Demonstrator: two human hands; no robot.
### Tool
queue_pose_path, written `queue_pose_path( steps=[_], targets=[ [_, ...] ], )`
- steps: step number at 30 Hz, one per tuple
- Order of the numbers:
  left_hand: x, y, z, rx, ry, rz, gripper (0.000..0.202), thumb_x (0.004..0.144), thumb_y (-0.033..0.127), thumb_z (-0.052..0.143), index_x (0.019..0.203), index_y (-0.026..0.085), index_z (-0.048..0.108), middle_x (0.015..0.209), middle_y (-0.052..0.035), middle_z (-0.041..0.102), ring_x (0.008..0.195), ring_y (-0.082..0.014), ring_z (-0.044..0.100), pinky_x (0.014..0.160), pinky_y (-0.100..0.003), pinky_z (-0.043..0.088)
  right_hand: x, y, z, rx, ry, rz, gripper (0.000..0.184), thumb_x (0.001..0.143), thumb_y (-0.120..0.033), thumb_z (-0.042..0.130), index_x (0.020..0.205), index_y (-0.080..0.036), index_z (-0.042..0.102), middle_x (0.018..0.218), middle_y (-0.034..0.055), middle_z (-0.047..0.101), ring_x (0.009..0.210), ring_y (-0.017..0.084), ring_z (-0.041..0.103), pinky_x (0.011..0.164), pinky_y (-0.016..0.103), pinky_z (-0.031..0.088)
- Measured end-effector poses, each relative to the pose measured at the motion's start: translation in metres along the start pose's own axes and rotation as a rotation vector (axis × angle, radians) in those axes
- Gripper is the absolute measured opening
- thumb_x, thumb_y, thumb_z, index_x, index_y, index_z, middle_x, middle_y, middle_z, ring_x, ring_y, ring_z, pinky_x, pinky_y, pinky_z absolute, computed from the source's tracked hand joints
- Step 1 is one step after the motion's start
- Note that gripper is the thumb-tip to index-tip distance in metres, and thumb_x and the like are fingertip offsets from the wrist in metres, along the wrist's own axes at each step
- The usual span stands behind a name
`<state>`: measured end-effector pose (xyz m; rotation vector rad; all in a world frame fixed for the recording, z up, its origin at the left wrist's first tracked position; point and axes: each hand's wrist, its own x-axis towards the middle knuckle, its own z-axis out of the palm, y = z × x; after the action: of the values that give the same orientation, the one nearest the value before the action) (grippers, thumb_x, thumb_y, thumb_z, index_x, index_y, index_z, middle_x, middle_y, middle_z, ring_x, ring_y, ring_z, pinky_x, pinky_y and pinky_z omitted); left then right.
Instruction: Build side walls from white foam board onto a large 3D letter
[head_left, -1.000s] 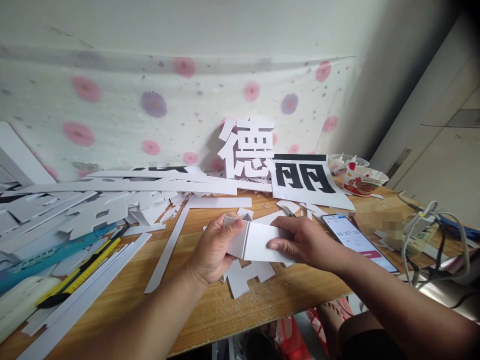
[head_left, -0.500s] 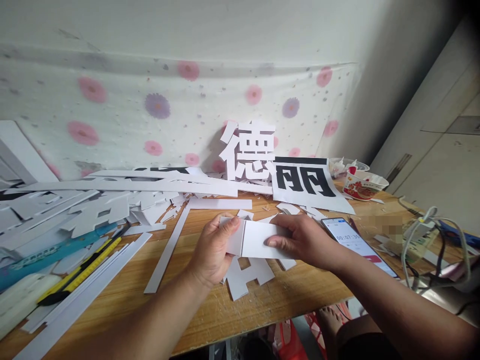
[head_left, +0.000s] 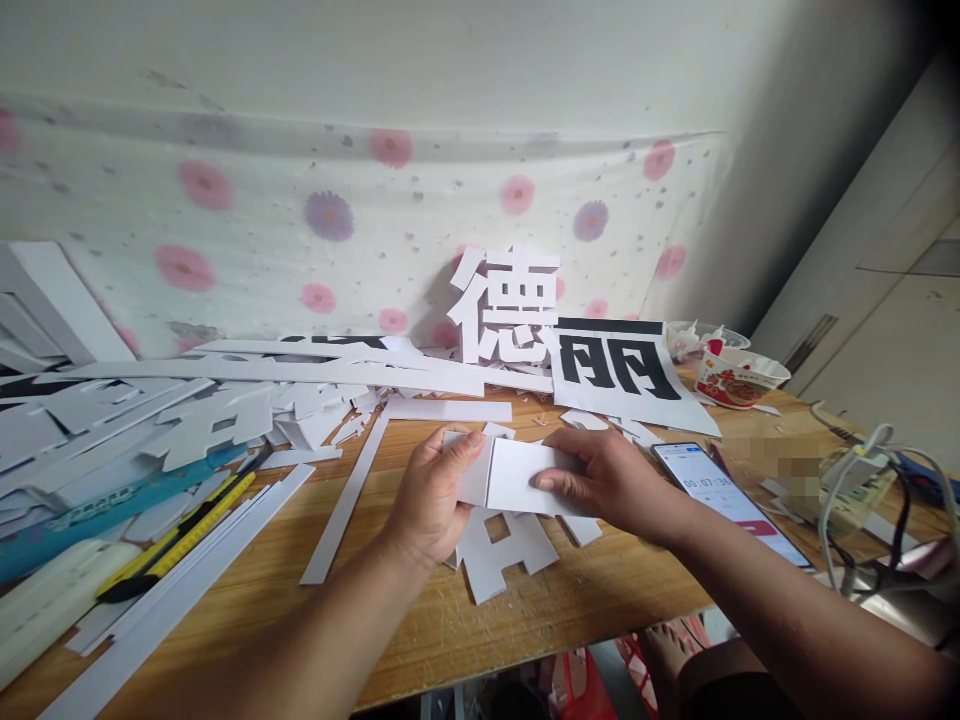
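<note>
A white foam board strip with a crease or seam across it is held up between my two hands above the table. My left hand pinches its left end, thumb on top. On its right part, my right hand grips with the thumb in front and the fingers behind. Beneath the strip lies a white cut-out piece with a square hole, partly covered by the strip and my left hand. Farther back, a finished-looking white raised character leans upright against the flowered sheet.
Left on the wooden table lie a yellow-black utility knife, long white strips and heaped offcuts. To the right are a phone, a printed character sheet, a paper bowl and tangled cables.
The view has shifted slightly, so everything sits a little farther right. Both hands keep the same hold on the strip.
</note>
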<state>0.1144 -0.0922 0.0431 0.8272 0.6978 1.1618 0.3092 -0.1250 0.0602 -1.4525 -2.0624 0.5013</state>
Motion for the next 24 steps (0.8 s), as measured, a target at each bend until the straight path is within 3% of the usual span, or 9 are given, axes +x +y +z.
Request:
queue_pose_path(
  steps=[12,18,22,24],
  targets=[
    [-0.001,0.004,0.000,-0.017,-0.046,-0.006,0.036,0.059,0.036,0.080,0.075,0.015,0.057,0.070,-0.0036,0.066,0.060,-0.0132,0.058,0.055,-0.024,0.046,-0.002,-0.004,0.006,-0.019,0.067,0.001,0.046,0.081,-0.063,0.055,0.073,-0.018,0.059,0.062,-0.0001,0.055,0.055,0.012,0.045,0.050,0.025,0.030],
    [0.015,0.022,-0.013,-0.081,0.131,0.216,0.028,0.064,0.030,0.078,0.073,0.020,0.053,0.061,0.0058,0.053,0.051,-0.0088,0.048,0.039,-0.017,0.033,-0.007,0.001,0.007,-0.038,0.095,0.045,0.046,0.082,-0.062,0.053,0.065,-0.020,0.049,0.058,-0.0027,0.048,0.055,0.011,0.041,0.049,0.024,0.029],
    [0.022,0.021,-0.020,-0.030,0.078,0.166,0.026,0.069,0.032,0.075,0.072,0.021,0.052,0.064,0.0058,0.050,0.054,-0.0086,0.048,0.041,-0.017,0.036,0.017,0.021,-0.014,-0.331,0.127,0.122,0.037,0.089,-0.055,0.046,0.080,-0.021,0.058,0.064,0.0002,0.058,0.058,0.013,0.049,0.051,0.025,0.033],
    [0.022,0.017,-0.020,-0.005,0.064,0.170,0.026,0.070,0.032,0.074,0.072,0.020,0.051,0.063,0.0061,0.047,0.053,-0.0079,0.046,0.040,-0.016,0.033,0.042,0.035,-0.024,-0.513,0.032,0.103,0.030,0.089,-0.049,0.049,0.086,-0.023,0.063,0.071,0.0023,0.063,0.061,0.016,0.054,0.053,0.026,0.034]
  ],
)
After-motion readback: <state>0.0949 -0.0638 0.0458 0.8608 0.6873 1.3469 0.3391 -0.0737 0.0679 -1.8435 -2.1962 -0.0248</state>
